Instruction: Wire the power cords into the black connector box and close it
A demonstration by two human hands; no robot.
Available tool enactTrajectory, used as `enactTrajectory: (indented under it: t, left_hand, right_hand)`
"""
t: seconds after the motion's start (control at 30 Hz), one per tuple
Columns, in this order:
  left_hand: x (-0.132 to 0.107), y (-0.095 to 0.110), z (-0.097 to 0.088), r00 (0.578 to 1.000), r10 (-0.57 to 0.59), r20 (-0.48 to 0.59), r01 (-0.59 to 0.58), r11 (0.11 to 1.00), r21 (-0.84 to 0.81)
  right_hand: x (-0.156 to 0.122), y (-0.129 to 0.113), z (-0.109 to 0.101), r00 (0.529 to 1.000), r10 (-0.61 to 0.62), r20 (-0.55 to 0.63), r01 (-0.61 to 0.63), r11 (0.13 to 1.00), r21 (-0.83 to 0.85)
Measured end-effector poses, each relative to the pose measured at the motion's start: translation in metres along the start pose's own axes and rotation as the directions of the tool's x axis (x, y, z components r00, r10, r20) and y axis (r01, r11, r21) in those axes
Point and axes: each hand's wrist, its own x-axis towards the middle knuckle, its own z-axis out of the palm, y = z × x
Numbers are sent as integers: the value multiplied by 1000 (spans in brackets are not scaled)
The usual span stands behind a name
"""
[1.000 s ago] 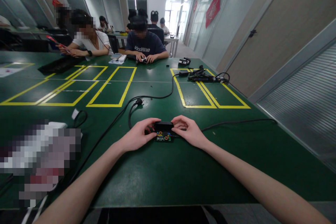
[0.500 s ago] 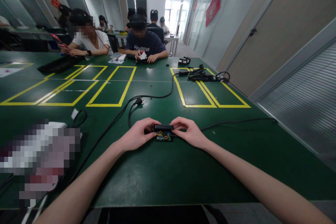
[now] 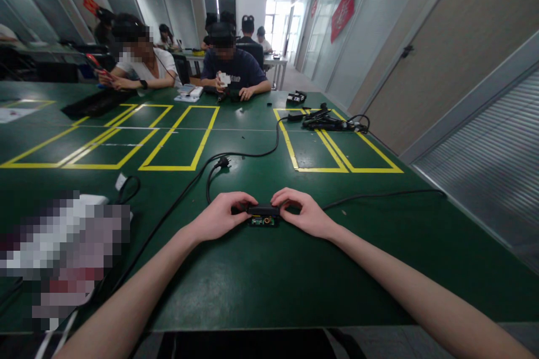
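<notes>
A small green circuit board [image 3: 261, 220] lies on the green table [image 3: 269, 280] near its front edge, with a black cover [image 3: 263, 210] lying over most of it. My left hand [image 3: 221, 215] pinches the cover's left end with curled fingers. My right hand [image 3: 301, 212] pinches its right end the same way. A black cable [image 3: 379, 196] runs off to the right from under my right hand.
A black power cord with a plug [image 3: 222, 164] loops just beyond my hands. Yellow tape rectangles [image 3: 177, 140] mark the table. A heap of black cables and adapters [image 3: 328, 120] sits at the far right. Two people [image 3: 233, 70] sit at the far side, handling small items.
The black cover has come down lower over the circuit board, hiding more of it. My fingers have closed in on its ends. The person opposite has raised a white item.
</notes>
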Motion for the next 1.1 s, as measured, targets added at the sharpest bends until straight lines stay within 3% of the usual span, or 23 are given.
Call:
enactTrajectory:
  t: [0.3,0.5,1.1]
  left_hand:
    - [-2,5,-4,1000,-4,25,5,1000,-12]
    - [-3,9,-6,995,-27,94,33,998,-55]
    - [-5,6,2,998,49,50,-52,996,70]
  right_hand:
    - [0,-2,-1,997,68,36,-70,997,32]
    - [0,-6,-3,998,12,60,-13,1000,15]
    - [-2,-6,-6,989,-74,131,98,977,-191]
